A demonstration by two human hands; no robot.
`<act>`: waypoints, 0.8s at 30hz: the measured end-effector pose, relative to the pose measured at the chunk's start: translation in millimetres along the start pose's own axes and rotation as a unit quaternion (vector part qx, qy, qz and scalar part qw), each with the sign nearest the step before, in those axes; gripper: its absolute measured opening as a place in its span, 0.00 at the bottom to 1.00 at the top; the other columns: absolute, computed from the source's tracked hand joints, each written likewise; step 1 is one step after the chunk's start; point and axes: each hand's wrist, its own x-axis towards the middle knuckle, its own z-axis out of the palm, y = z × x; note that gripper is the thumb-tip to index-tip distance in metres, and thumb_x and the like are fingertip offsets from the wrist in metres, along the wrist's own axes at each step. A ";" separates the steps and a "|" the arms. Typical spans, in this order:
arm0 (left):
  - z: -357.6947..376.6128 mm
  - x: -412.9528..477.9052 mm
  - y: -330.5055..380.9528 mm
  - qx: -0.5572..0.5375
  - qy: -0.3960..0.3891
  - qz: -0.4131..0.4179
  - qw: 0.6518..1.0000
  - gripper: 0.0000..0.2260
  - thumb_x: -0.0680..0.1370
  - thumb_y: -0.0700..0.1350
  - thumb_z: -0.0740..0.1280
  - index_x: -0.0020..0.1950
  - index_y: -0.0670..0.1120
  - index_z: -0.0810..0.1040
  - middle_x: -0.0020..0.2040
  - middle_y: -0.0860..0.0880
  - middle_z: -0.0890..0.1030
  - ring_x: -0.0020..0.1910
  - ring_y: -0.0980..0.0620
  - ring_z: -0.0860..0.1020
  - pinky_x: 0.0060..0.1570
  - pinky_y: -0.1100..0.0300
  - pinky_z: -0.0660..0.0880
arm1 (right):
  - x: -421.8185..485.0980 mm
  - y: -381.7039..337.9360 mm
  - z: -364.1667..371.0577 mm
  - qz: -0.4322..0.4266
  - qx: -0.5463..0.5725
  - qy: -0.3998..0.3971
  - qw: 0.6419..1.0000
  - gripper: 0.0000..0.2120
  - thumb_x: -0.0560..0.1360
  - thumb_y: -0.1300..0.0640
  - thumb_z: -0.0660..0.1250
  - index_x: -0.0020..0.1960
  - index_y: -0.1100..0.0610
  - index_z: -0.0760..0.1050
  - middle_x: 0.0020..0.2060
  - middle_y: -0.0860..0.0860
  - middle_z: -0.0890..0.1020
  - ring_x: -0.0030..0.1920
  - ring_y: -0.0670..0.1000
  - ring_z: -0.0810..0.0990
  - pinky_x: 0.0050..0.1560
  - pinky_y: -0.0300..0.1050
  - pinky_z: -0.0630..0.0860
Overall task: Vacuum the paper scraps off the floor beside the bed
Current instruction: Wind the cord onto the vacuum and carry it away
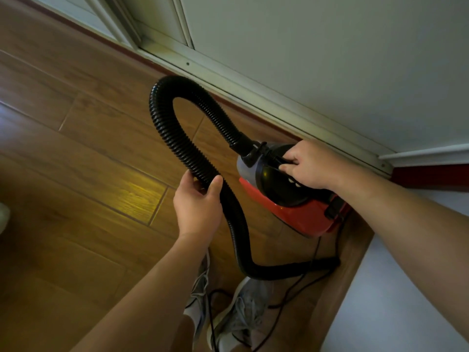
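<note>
Two grey shoes [243, 308] stand nearest on the wooden floor [76, 148], with a thin black cord [286, 298] trailing loosely between and around them; it looks easy to snag underfoot. No paper scraps show anywhere in view. To the right, a pale surface [393, 288] edges the floor, possibly the bed.

Just beyond the shoes, the black ribbed hose [177, 138] curves low and to the right, and its free end is hidden. Further on, the left hand [198, 201] grips the hose mid-length, thumb on one side and fingers wrapped round the other. The ribbing should give a sure hold, but the hose is soft and springy, so it will likely swing unless held closer to its working end.

To the right, the right hand [309, 165] curls its fingers round the top handle [276, 158] of the small red and black vacuum [291, 212]. Hard-shelled and compact, it looks light enough for one hand, and the handle is the natural grip. Whether it rests on the floor or hangs clear, I cannot tell.

Farthest off, the hose arches high before a pale door track [228, 82].
</note>
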 end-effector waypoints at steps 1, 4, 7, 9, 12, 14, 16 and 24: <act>1.3 1.5 -2.8 0.002 0.000 0.000 1.000 0.03 0.80 0.47 0.70 0.52 0.50 0.79 0.43 0.54 0.85 0.41 0.60 0.83 0.35 0.70 0.76 | 2.9 1.1 1.9 -0.006 -0.015 0.000 1.000 0.14 0.79 0.51 0.67 0.37 0.55 0.80 0.29 0.48 0.83 0.30 0.48 0.82 0.33 0.44 0.77; 5.2 4.7 -11.0 0.005 0.006 -0.003 1.000 0.04 0.80 0.46 0.70 0.53 0.49 0.80 0.44 0.54 0.85 0.42 0.60 0.83 0.33 0.73 0.75 | 10.1 2.3 5.2 -0.030 -0.070 0.004 0.997 0.15 0.78 0.49 0.67 0.36 0.56 0.80 0.32 0.51 0.82 0.34 0.52 0.81 0.36 0.47 0.77; 8.2 8.1 -18.6 0.011 0.003 -0.004 1.000 0.05 0.80 0.46 0.71 0.54 0.49 0.80 0.45 0.54 0.85 0.44 0.60 0.83 0.35 0.72 0.76 | 15.2 7.3 7.3 -0.026 -0.076 0.004 0.997 0.14 0.78 0.49 0.67 0.39 0.56 0.80 0.34 0.51 0.82 0.36 0.53 0.80 0.40 0.49 0.79; 11.1 11.0 -21.7 0.014 -0.003 0.001 1.000 0.05 0.79 0.46 0.71 0.54 0.50 0.79 0.45 0.54 0.85 0.45 0.59 0.84 0.41 0.67 0.79 | 16.3 12.4 8.8 -0.019 -0.069 0.004 0.997 0.12 0.78 0.50 0.67 0.40 0.56 0.81 0.34 0.51 0.82 0.37 0.53 0.81 0.41 0.50 0.80; 17.7 17.0 -21.6 0.018 -0.007 0.014 1.000 0.05 0.79 0.46 0.71 0.54 0.51 0.79 0.46 0.54 0.85 0.46 0.59 0.83 0.43 0.65 0.79 | 15.6 20.1 6.7 -0.008 -0.038 0.015 0.999 0.10 0.79 0.52 0.67 0.43 0.55 0.82 0.34 0.48 0.82 0.37 0.50 0.81 0.41 0.47 0.79; 21.9 19.5 -19.7 0.019 -0.007 0.017 1.000 0.06 0.79 0.45 0.72 0.55 0.52 0.79 0.46 0.56 0.84 0.46 0.61 0.83 0.38 0.72 0.77 | 13.7 24.2 6.3 -0.007 -0.026 0.023 0.999 0.09 0.79 0.53 0.67 0.43 0.54 0.83 0.33 0.47 0.83 0.37 0.49 0.81 0.44 0.50 0.80; 24.1 19.6 -19.5 0.015 -0.004 0.017 1.000 0.08 0.79 0.44 0.72 0.56 0.52 0.78 0.47 0.56 0.84 0.46 0.62 0.82 0.37 0.75 0.75 | 10.5 27.4 8.1 -0.005 -0.026 0.030 0.999 0.10 0.79 0.52 0.67 0.42 0.53 0.82 0.33 0.46 0.83 0.37 0.50 0.82 0.44 0.52 0.81; 19.5 10.5 -21.6 0.030 -0.012 0.028 0.999 0.10 0.79 0.44 0.72 0.59 0.51 0.78 0.49 0.57 0.84 0.47 0.65 0.81 0.39 0.74 0.76 | 4.8 32.4 15.5 -0.010 -0.033 0.049 0.998 0.10 0.79 0.52 0.65 0.42 0.54 0.79 0.36 0.52 0.82 0.40 0.55 0.80 0.44 0.53 0.80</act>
